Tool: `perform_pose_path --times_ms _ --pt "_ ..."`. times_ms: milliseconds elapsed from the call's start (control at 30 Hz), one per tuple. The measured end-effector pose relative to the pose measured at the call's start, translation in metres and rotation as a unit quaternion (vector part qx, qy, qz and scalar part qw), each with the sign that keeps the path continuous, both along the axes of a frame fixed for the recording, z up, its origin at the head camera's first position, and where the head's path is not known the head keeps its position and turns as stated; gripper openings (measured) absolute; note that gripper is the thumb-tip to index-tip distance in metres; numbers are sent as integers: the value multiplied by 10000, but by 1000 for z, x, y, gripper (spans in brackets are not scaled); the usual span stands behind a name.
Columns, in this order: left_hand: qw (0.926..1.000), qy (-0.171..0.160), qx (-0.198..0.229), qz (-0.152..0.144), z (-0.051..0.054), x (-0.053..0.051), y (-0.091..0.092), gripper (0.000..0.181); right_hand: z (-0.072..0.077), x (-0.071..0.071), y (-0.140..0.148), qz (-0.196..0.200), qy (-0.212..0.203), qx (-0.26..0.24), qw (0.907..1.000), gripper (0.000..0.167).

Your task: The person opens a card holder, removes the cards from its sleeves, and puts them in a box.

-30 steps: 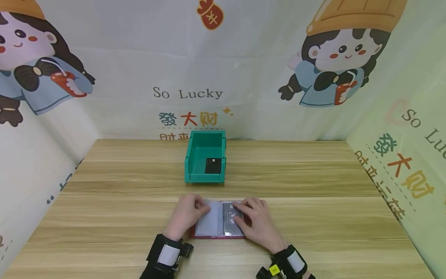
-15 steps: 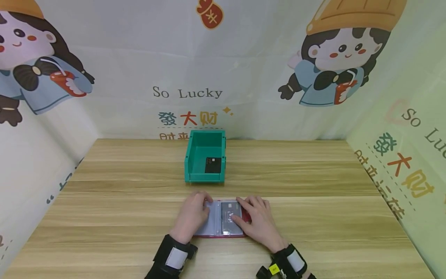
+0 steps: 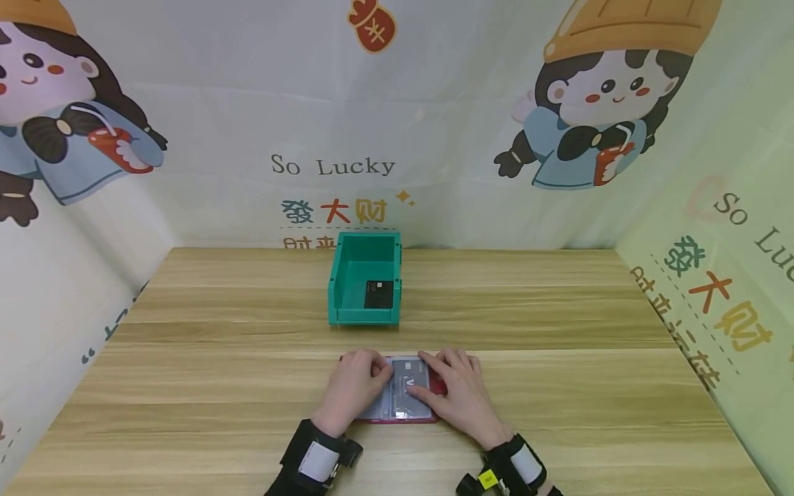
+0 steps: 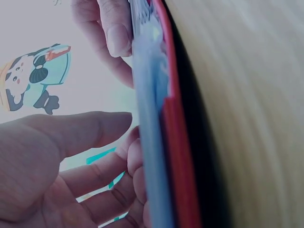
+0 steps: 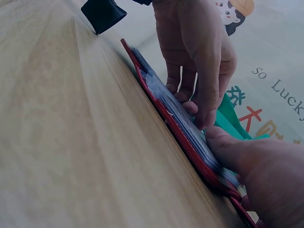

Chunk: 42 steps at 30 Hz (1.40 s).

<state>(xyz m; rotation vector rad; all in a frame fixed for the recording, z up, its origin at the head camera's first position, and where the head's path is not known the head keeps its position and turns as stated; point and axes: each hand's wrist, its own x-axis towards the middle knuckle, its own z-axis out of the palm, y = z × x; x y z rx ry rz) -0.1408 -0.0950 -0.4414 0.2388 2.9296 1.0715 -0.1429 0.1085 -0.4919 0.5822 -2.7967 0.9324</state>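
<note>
A small red card holder (image 3: 383,415) lies unfolded on the table, with a grey card (image 3: 409,406) under its right-hand clear sleeve. Over the left page and beside the spine is my left hand (image 3: 353,387); in the left wrist view its bent fingertips touch the clear sleeves (image 4: 154,156), while the thumb stands apart from them. My right hand (image 3: 462,396) rests on the right side, thumb on the card's sleeve and index finger near the top edge. The right wrist view shows its thumb against the stacked sleeves (image 5: 178,116); its other fingers are partly hidden.
Behind the card holder stands a green bin (image 3: 364,317) with a black card (image 3: 379,294) lying inside. The wooden table (image 3: 558,303) meets printed cloth walls at its back and sides.
My left hand has moved right across the left page, towards the spine. The right hand has shifted only slightly, with more red cover showing beside it.
</note>
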Motion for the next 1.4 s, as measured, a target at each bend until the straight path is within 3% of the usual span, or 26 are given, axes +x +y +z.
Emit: perform_pose_path --times_ms 233,400,733,933,1400 --pt "9998 -153 154 25 1 0 0 17 -1 -1 0 -16 -48 39 10000 60" --pt "9993 -261 264 32 0 -1 -1 20 -2 -1 -1 -24 147 137 9998 59" --pt "9995 -182 266 49 -2 -2 -2 21 -3 -1 -2 -5 112 105 9999 58" --pt "9989 -321 325 100 -3 -1 -1 24 -3 0 -2 6 241 166 9996 57" --pt "9965 -659 510 82 -8 -5 -3 19 0 0 -1 13 -31 147 9999 58"
